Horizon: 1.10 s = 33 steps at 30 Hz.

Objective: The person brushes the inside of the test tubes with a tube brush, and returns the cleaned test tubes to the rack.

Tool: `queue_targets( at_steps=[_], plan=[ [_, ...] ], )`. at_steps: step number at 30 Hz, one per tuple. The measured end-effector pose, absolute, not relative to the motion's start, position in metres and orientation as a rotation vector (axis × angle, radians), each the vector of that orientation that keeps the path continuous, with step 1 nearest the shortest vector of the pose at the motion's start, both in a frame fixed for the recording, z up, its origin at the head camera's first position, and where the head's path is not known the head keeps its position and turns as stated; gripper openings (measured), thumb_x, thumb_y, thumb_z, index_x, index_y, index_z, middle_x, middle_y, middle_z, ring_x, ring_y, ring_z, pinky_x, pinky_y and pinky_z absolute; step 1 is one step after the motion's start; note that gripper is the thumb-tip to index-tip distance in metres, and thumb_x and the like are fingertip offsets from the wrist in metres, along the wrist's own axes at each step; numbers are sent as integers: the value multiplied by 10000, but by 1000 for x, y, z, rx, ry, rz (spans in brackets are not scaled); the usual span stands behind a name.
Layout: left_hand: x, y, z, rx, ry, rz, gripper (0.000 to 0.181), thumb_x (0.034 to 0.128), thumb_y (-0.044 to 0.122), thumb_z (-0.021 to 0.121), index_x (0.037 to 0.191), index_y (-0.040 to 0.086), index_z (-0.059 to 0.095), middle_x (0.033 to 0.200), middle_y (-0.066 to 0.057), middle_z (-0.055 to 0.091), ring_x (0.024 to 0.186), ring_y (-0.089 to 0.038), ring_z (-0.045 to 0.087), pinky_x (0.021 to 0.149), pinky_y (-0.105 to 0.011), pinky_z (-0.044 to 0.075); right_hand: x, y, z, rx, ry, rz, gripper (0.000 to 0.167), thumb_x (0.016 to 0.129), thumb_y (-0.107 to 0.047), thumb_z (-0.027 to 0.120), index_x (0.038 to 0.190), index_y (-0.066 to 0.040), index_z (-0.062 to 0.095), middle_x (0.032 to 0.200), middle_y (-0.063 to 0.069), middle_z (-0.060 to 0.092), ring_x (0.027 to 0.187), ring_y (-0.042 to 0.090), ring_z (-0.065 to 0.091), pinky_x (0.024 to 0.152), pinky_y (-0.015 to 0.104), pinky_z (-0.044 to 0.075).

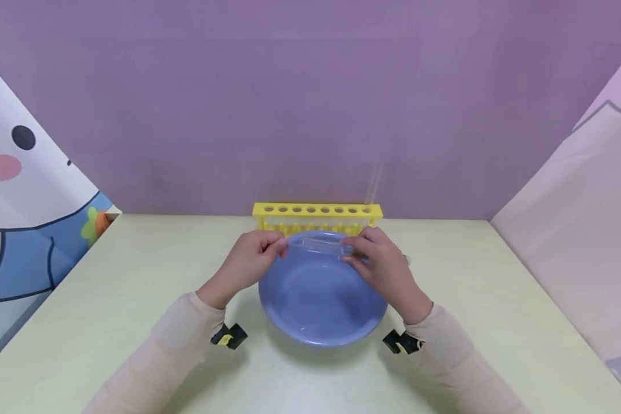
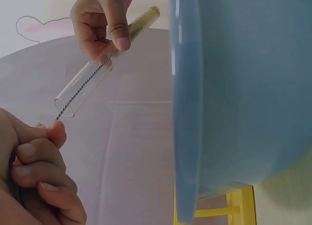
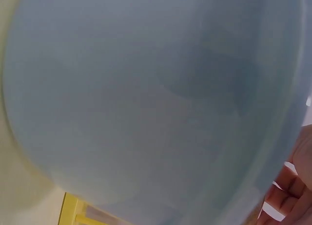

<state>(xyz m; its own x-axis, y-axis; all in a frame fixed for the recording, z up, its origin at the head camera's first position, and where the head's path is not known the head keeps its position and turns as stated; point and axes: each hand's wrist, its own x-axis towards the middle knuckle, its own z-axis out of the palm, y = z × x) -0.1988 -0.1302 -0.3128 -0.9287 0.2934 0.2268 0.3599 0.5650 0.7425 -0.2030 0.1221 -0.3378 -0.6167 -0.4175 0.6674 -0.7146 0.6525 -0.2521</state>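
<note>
Over the far rim of a blue basin (image 1: 321,305), my right hand (image 1: 382,265) holds a clear glass test tube (image 2: 80,86) between thumb and fingers. Inside the tube is a test tube brush, its twisted wire (image 2: 88,80) running out of the open mouth and its pale bristles near the closed end. My left hand (image 1: 249,260) pinches the wire's outer end, just off the tube's mouth, with the other fingers curled. In the left wrist view the tube slants, its mouth toward the left hand. The right wrist view shows mostly the basin's side, with only part of the right hand.
Behind the basin stands a yellow test tube rack (image 1: 318,210) with a row of holes. Another clear tube (image 1: 374,183) rises from its right end. A purple backdrop (image 1: 310,109) closes off the pale table (image 1: 134,276) at the back, with printed cloths at both sides.
</note>
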Motion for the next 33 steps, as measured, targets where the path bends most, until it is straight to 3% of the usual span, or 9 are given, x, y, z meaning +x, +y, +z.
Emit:
queue_targets(
  at_steps=[8, 16, 27, 33],
  plan=[
    [-197, -136, -317, -640, -2567, -1077, 224, 930, 114, 583, 710, 124, 628, 597, 39, 513, 479, -101, 355, 486, -242, 329, -205, 121, -339, 940, -2257, 669, 252, 718, -51, 798, 949, -14, 704, 830, 45, 557, 781, 176, 493, 634, 262, 466],
    [-196, -142, -323, -760, -2375, -946, 186, 895, 60, 616, 719, 118, 620, 571, 60, 502, 450, -32, 282, 457, -212, 302, -203, 124, -339, 967, -2275, 616, 235, 789, -68, 742, 1004, -21, 659, 930, 65, 624, 807, 221, 506, 680, 318, 449],
    [-199, -153, -326, -829, -2264, -735, 199, 851, -16, 596, 709, 120, 630, 637, 11, 620, 478, -23, 362, 488, -213, 365, -205, 127, -339, 1014, -2329, 622, 261, 800, -46, 722, 1050, -16, 654, 962, 63, 635, 845, 218, 522, 710, 332, 468],
    [-197, -158, -329, -838, -2240, -688, 231, 838, -31, 596, 685, 143, 605, 608, 54, 567, 472, -11, 321, 493, -204, 366, -202, 130, -342, 1023, -2414, 632, 269, 818, -86, 712, 1072, -25, 652, 942, 44, 629, 866, 199, 532, 740, 325, 480]
  ],
)
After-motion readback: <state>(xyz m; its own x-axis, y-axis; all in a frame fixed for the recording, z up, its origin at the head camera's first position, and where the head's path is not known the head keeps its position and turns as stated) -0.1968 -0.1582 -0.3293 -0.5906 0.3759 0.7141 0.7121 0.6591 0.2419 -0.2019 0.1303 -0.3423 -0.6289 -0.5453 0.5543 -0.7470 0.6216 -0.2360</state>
